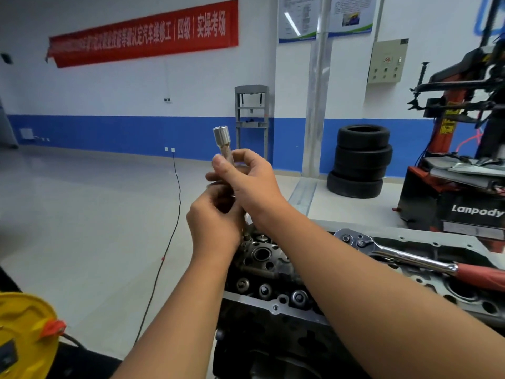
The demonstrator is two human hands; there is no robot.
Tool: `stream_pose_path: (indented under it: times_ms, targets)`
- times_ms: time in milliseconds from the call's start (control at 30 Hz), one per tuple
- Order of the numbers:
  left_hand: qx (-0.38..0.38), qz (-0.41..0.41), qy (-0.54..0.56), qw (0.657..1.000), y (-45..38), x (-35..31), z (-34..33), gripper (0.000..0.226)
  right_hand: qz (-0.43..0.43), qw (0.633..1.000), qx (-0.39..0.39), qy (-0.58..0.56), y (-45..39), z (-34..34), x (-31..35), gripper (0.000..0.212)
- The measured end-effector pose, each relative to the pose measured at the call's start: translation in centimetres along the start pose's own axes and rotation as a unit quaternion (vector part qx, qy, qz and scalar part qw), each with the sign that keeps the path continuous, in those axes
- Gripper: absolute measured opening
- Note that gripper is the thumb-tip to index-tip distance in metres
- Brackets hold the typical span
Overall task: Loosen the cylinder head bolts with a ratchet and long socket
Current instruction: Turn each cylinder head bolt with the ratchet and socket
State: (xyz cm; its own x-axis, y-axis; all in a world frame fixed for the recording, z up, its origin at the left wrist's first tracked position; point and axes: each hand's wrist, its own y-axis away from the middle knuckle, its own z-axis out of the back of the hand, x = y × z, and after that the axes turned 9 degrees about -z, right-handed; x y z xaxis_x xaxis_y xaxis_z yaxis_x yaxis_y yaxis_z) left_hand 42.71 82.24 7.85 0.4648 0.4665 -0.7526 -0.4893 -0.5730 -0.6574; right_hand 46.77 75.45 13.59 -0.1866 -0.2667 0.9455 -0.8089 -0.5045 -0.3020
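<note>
Both hands are up in the middle of the head view, above the far end of the engine. The right hand [250, 181] is curled round the long socket [224, 144] and pinches its shaft with thumb and fingers. The left hand [214, 218] sits just below it with its fingers curled in at the bottom of the same shaft; it seems to hold something there, but I cannot tell what, because the fingers hide it. The long socket stands almost straight up, tipped a little to the left. Its wide shiny end points up and away, and its long line runs down into the hands. The ratchet [388, 253] is not in either hand. It lies on the cylinder head [273, 272] on the right, with its round head far and left and its red grip [481, 277] pointing near and right. A row of bolts [265, 289] shows along the near edge of the cylinder head. I think the step now is getting the socket ready to join the ratchet. To do it well, hold the socket steady, line up its square end with the ratchet's drive, and push until it snaps on. Far off on the right stand a stack of tires [360, 160] and a red tire machine [459, 170].
</note>
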Motion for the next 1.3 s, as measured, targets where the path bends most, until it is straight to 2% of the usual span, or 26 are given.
stream_pose_path:
  times_ms: [100, 167, 233, 333, 533, 600, 667, 733, 900, 967, 1033, 1100, 1167, 1300]
  targets:
    - [-0.01, 0.007, 0.002, 1.0, 0.2, -0.4, 0.1, 0.005, -0.004, 1.0, 0.0, -0.005, 0.0, 0.1, 0.0, 0.016]
    - [0.009, 0.02, 0.048, 0.999, 0.2, -0.8, 0.0, 0.021, -0.004, 1.0, -0.003, -0.013, -0.1, 0.3, 0.1, 0.015]
    - [0.043, 0.031, 0.091, 0.994, 0.2, -1.0, -0.3, 0.026, -0.004, 1.0, -0.005, -0.006, -0.1, 0.6, 0.3, 0.022]
    - [0.042, -0.012, 0.027, 0.999, 0.2, -0.8, -0.3, 0.021, -0.013, 1.0, 0.01, 0.002, 0.0, 0.5, 0.3, 0.03]
    - [-0.021, -0.03, -0.033, 0.999, 0.2, -0.3, 0.1, 0.025, -0.023, 0.999, 0.014, -0.018, 0.0, 0.4, 0.2, 0.023]
    - [-0.018, -0.02, 0.008, 1.0, 0.1, -0.4, 0.1, 0.015, -0.018, 1.0, 0.015, -0.01, -0.1, 0.4, 0.2, 0.023]
    - [-0.002, -0.002, 0.061, 0.998, 0.2, -0.6, 0.0, 0.02, -0.013, 1.0, 0.016, -0.001, -0.1, 0.4, 0.3, 0.031]
    - [0.012, -0.008, 0.058, 0.998, 0.2, -0.7, -0.1, 0.022, -0.014, 1.0, 0.016, 0.012, 0.0, 0.4, 0.3, 0.037]
    - [-0.017, -0.041, 0.002, 0.999, 0.3, -0.6, 0.2, 0.027, -0.015, 1.0, 0.022, -0.006, 0.0, 0.7, 0.2, 0.02]
    - [-0.035, -0.037, 0.001, 0.999, 0.2, -0.6, 0.3, 0.022, -0.015, 0.999, 0.035, -0.004, 0.0, 0.7, 0.1, 0.016]
    - [-0.03, -0.025, 0.04, 0.998, 0.3, -0.7, 0.2, 0.01, -0.014, 0.999, 0.044, 0.004, 0.0, 0.6, 0.1, 0.017]
    - [-0.003, -0.009, 0.077, 0.997, 0.3, -0.8, 0.1, 0.017, -0.01, 0.999, 0.043, 0.002, 0.1, 0.5, 0.2, 0.021]
    - [0.016, -0.018, 0.051, 0.998, 0.3, -0.7, 0.0, 0.02, -0.01, 0.999, 0.044, 0.006, 0.1, 0.5, 0.4, 0.024]
    - [-0.018, -0.047, -0.004, 0.999, 0.3, -0.7, 0.2, 0.022, -0.02, 0.999, 0.043, -0.021, 0.2, 0.5, 0.4, 0.019]
